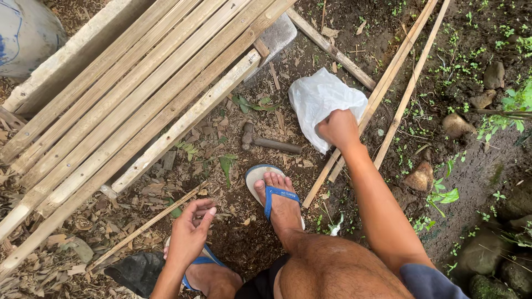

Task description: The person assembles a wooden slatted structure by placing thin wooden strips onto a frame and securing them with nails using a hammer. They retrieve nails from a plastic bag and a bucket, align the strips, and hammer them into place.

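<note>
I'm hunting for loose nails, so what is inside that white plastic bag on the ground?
The right hand is closed on the white plastic bag at its near edge. The bag is opaque and crumpled, so its contents are hidden. It lies on soil beside thin bamboo strips.

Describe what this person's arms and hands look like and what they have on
Both hands, left hand and right hand, are bare: no gloves, rings or watch show. The forearms are uncovered and slightly hairy. A dark blue-grey sleeve edge shows at the right upper arm. On the feet are blue-strapped flip-flops.
</note>
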### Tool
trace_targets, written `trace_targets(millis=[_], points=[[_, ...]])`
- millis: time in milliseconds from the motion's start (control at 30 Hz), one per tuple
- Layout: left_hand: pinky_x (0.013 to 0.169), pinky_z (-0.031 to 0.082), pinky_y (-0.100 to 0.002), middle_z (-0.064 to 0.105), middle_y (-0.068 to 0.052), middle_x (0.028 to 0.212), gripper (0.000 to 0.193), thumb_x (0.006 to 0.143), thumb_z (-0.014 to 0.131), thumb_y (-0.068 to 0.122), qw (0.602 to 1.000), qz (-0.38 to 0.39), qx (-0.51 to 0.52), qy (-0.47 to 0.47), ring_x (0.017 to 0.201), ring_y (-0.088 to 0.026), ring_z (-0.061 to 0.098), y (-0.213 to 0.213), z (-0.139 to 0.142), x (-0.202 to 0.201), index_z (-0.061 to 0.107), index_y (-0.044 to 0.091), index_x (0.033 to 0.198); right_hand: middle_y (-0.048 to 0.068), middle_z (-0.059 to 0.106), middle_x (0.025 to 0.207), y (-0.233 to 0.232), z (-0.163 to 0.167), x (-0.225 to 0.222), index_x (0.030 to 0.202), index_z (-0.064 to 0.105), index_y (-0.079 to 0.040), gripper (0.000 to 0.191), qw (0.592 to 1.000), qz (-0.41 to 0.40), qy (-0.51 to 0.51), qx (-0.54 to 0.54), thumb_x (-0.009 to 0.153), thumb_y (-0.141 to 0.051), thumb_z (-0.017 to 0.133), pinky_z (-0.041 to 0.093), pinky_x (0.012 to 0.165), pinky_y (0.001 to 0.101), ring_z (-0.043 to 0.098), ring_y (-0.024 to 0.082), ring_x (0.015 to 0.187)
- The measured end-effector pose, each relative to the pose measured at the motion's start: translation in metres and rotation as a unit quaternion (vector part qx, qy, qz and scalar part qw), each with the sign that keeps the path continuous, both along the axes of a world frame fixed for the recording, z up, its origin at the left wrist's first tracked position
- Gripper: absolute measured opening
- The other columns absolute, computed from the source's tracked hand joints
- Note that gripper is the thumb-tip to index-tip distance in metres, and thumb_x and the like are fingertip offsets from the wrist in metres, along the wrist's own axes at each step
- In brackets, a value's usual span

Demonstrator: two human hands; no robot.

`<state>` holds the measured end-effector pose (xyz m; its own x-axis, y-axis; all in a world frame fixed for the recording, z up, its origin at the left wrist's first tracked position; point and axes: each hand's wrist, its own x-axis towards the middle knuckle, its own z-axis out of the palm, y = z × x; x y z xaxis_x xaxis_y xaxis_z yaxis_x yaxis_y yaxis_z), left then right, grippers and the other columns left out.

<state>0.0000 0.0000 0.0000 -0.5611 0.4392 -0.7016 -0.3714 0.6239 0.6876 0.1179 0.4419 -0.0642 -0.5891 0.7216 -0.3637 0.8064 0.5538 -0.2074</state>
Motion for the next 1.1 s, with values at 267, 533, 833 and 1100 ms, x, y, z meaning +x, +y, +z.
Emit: trace_targets(millis=[267, 533, 833, 1100], points=[[0.074, 0.061, -0.035, 0.078, -0.009, 0.111, 0.029, 0.092, 0.068, 0.019, 0.999, 0.017, -0.018, -0.027, 0.098, -0.019, 0.073, 0.004, 0.001, -0.002, 0.07, 0.007, 0.119, 0.009, 0.075, 0.1, -0.004, 0.059, 0.027, 0.117, 0.072, 0.0, 0.025, 0.888, -0.157, 0.338, -0.27, 0.092, 0.003, 0.07, 0.054, 0.069, 0.0207, 0.07, 0.007, 0.086], [0.082, 0.06, -0.031, 0.077, -0.009, 0.113, 0.028, 0.092, 0.068, 0.019, 1.0, -0.015, 0.001, 0.005, 0.102, -0.018, 0.073, 0.003, -0.001, 0.002, 0.068, 0.006, 0.117, 0.007, 0.078, 0.095, -0.006, 0.065, 0.028, 0.111, 0.074, -0.001, 0.017, 0.834, -0.243, 0.374, -0.324, 0.094, 0.001, 0.071, 0.046, 0.061, 0.0181, 0.059, 0.003, 0.068], [0.079, 0.062, -0.032, 0.077, -0.008, 0.108, 0.029, 0.09, 0.074, 0.014, 0.994, 0.025, 0.106, 0.029, 0.095, -0.017, 0.073, 0.011, 0.012, 0.0, 0.069, 0.006, 0.117, 0.003, 0.073, 0.089, -0.053, 0.11, -0.002, 0.101, 0.074, -0.001, 0.009, 0.9, -0.071, 0.316, -0.293, 0.093, -0.003, 0.076, 0.049, 0.066, 0.0199, 0.061, 0.005, 0.074], [0.084, 0.061, -0.031, 0.077, -0.009, 0.107, 0.025, 0.093, 0.075, 0.011, 0.963, 0.042, 0.247, 0.096, 0.098, -0.016, 0.076, 0.032, 0.043, -0.011, 0.07, 0.004, 0.117, 0.003, 0.071, 0.087, -0.187, 0.121, -0.08, 0.09, 0.078, -0.001, 0.012, 0.844, 0.201, 0.26, -0.424, 0.079, -0.004, 0.082, 0.049, 0.066, 0.0216, 0.062, 0.007, 0.075]])
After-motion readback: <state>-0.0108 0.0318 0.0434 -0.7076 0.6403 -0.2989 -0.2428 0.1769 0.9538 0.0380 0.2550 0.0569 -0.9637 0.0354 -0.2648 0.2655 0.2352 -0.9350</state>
